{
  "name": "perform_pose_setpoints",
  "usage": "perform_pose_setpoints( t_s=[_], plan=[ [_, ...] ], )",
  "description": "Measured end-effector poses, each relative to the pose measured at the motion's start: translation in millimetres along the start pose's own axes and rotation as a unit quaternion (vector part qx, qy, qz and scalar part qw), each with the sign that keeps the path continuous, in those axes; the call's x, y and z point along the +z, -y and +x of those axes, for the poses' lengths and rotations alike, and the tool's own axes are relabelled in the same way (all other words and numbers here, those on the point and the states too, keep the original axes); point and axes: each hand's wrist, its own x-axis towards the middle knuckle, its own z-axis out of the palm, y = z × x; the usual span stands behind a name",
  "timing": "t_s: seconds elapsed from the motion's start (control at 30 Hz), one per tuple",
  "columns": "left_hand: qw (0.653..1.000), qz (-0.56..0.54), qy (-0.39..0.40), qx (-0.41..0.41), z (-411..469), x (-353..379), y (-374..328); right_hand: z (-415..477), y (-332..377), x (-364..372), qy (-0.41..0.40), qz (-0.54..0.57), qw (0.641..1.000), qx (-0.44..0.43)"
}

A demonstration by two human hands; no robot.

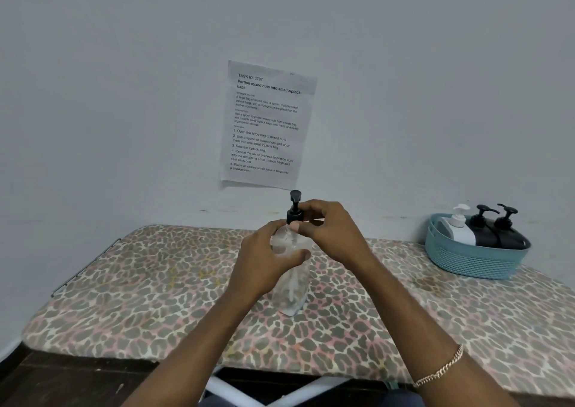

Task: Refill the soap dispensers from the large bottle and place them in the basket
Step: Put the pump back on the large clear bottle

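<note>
A clear plastic soap dispenser (292,285) stands upright on the leopard-print table (155,288), in the middle. My left hand (264,257) grips its upper body. My right hand (326,232) pinches the collar of the black pump head (294,207) at the neck. A teal basket (473,257) sits at the table's far right by the wall. In it lie a white dispenser (457,227) and two black dispensers (497,235). No large bottle is in view.
A printed paper sheet (267,123) hangs on the white wall behind the table. The table's front edge runs along the bottom, with a white frame (236,391) and dark floor below it.
</note>
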Motion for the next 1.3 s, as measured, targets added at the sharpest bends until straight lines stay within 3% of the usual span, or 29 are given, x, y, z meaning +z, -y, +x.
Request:
perform_pose_setpoints(
  t_s=[0.23,0.37,0.53,0.7,0.87,1.0,1.17,1.3],
  plan=[
    [1.0,-0.003,0.001,0.009,0,2,0,-2,-7,15,-0.051,0.008,0.999,0.015],
    [1.0,0.0,-0.002,0.011,-1,2,2,-3,-9,10,-0.015,0.025,0.999,0.023],
    [1.0,0.021,-0.001,0.009,2,2,4,3,-9,-4,0.067,0.128,0.99,-0.003],
    [1.0,0.02,-0.001,0.009,2,2,5,7,-13,1,0.033,0.163,0.986,0.002],
    [1.0,0.013,-0.002,0.002,1,1,6,7,-11,19,-0.014,0.109,0.994,0.013],
    [1.0,0.023,-0.003,0.013,2,2,7,8,-11,11,0.028,0.113,0.993,0.004],
    [0.999,0.02,-0.003,0.025,3,1,8,14,-17,-5,0.092,0.235,0.968,-0.005],
    [0.999,0.023,-0.006,0.025,3,1,10,17,-16,-1,0.065,0.21,0.976,-0.005]
  ],
)
